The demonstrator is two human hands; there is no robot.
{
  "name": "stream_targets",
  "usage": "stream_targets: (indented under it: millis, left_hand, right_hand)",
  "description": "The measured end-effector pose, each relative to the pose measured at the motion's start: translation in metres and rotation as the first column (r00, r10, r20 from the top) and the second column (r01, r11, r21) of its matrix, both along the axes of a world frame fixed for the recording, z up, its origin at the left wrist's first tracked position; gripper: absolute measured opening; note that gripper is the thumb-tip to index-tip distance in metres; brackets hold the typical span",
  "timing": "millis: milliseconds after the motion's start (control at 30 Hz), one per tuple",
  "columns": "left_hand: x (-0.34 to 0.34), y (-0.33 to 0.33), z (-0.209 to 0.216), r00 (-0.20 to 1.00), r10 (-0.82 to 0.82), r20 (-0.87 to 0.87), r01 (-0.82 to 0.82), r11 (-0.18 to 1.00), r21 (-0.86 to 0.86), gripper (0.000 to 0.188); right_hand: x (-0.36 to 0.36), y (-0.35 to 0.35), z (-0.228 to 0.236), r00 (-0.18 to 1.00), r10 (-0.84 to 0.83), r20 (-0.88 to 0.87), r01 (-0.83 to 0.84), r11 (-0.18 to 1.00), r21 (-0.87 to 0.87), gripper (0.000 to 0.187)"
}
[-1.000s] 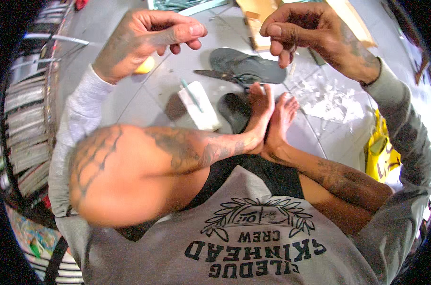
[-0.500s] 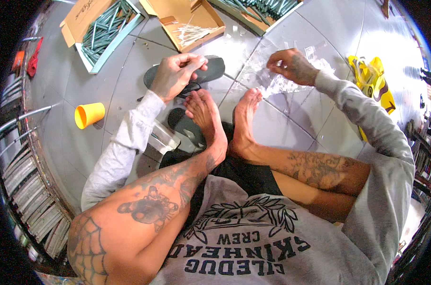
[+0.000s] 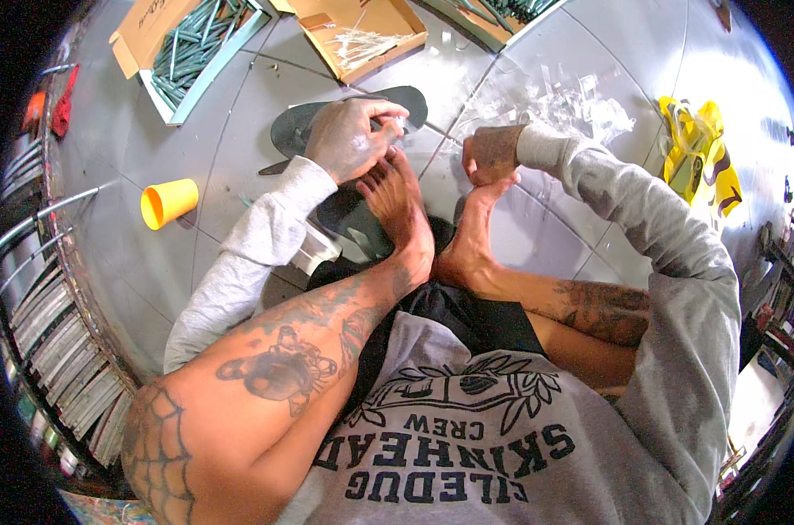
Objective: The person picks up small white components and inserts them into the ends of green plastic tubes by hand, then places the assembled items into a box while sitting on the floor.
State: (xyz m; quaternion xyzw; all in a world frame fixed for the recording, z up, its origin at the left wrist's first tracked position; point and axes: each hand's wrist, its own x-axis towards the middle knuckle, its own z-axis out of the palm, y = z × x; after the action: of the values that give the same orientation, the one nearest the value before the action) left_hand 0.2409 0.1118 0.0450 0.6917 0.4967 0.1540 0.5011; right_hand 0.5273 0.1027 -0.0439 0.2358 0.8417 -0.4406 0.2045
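Two hands are seen low over the grey floor, just beyond the bare feet of the seated person. The left hand [image 3: 349,140] is curled, fingertips pinched on something small and pale above the dark flip-flop [image 3: 344,118]; what exactly is pinched cannot be made out. The right hand [image 3: 493,153] is closed into a loose fist just right of that flip-flop, at the near edge of the heap of clear plastic scraps [image 3: 559,101]; whether anything is gripped inside it cannot be told.

Progress, as judged: work appears to be mid-way. A sizeable heap of scraps is already spread right of the flip-flop, while the open cardboard box of green sticks [image 3: 195,48], up and left of the flip-flop, is seen well filled. A second open box [image 3: 362,35] holding pale strips is noted just above the flip-flop. A yellow cup [image 3: 169,201] lies on its side, well left of the flip-flop.
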Motion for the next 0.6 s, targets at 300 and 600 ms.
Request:
stream_targets:
  millis: [300,600]
  left_hand:
    - [0.009,-0.012,-0.004,0.956,-0.030,-0.293,0.092,0.976,0.199,0.043]
    - [0.010,-0.026,-0.040,1.000,-0.005,0.007,0.002,0.901,0.433,0.042]
  right_hand:
    - [-0.037,-0.001,0.015,0.877,-0.469,-0.105,0.479,0.838,0.261,0.028]
    - [-0.021,0.017,0.019,0.934,-0.353,-0.051,0.357,0.916,0.186,0.030]
